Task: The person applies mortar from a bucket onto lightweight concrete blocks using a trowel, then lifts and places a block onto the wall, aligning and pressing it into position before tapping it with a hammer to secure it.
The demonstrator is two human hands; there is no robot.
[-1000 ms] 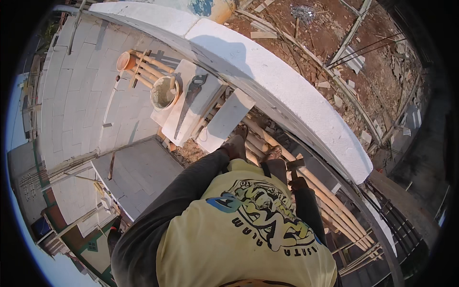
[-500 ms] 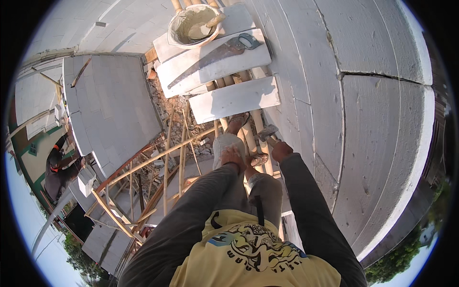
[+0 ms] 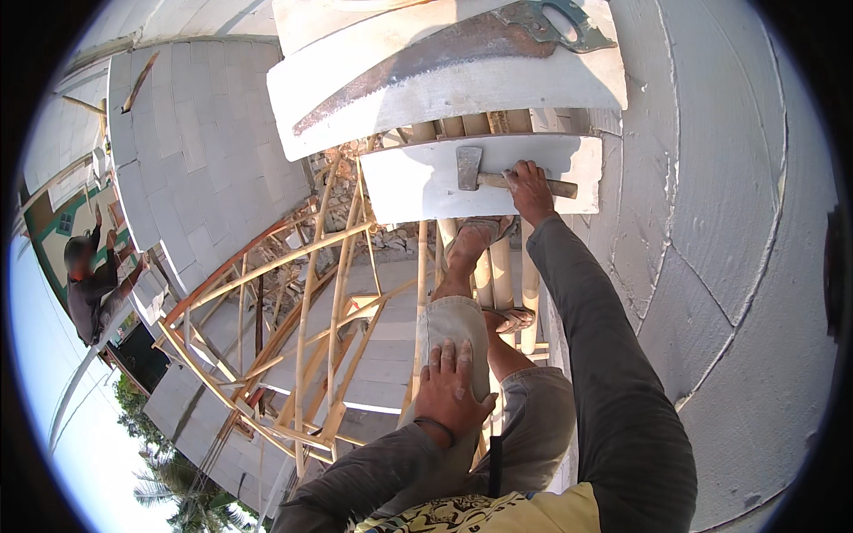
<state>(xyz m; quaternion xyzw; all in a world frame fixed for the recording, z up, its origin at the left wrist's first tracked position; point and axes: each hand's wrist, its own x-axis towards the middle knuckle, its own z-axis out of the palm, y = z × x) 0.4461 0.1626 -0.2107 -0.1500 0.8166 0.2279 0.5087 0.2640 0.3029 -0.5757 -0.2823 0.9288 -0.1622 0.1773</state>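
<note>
My right hand (image 3: 532, 192) has its fingers round the wooden handle of a hatchet (image 3: 468, 169) with a broad, worn metal head. The hatchet lies flat across a white block (image 3: 404, 188), its head toward the left. My left hand (image 3: 451, 391) rests on my left knee with its fingers stretched out. Just beyond the block, a hand saw (image 3: 435, 60) with a rusty blade and a green handle lies on another white slab (image 3: 355, 115). My sandalled feet are on bamboo poles below the block.
A tall grey block wall (image 3: 729, 222) rises close on my right. Bamboo poles (image 3: 502, 266) form the platform underfoot. Lower down at the left are bamboo scaffolding (image 3: 306, 293), rubble and another block wall (image 3: 213, 160). A co-worker (image 3: 93, 284) is at that wall's far left side.
My right hand has brought the hatchet forward from beside my leg onto the white block. The view has tipped closer, and the bucket has left it. My left hand stays on my knee.
</note>
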